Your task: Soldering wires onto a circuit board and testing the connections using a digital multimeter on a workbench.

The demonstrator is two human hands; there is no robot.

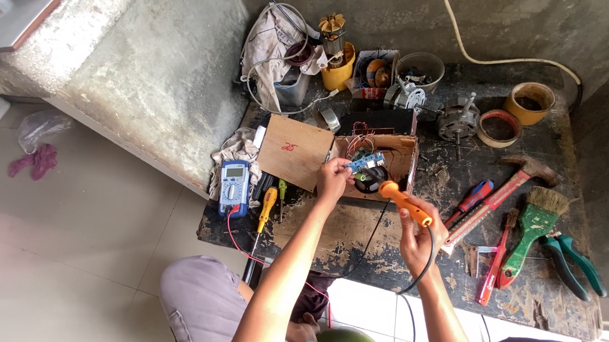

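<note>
Holding a blue circuit board (366, 161) and orange soldering iron (405, 203).

Multimeter (234, 186) left of cardboard box (404, 156); hammer (500, 193), brush (535, 224) right.

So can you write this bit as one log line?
left hand: holds blue board | right hand: holds orange iron | box: open | meter: left of it

A blue multimeter (234, 187) with a small grey screen lies at the bench's left edge. Beside it, an open cardboard box (402, 158) stands, its brown flap (294, 151) bearing a red scribble.
</note>
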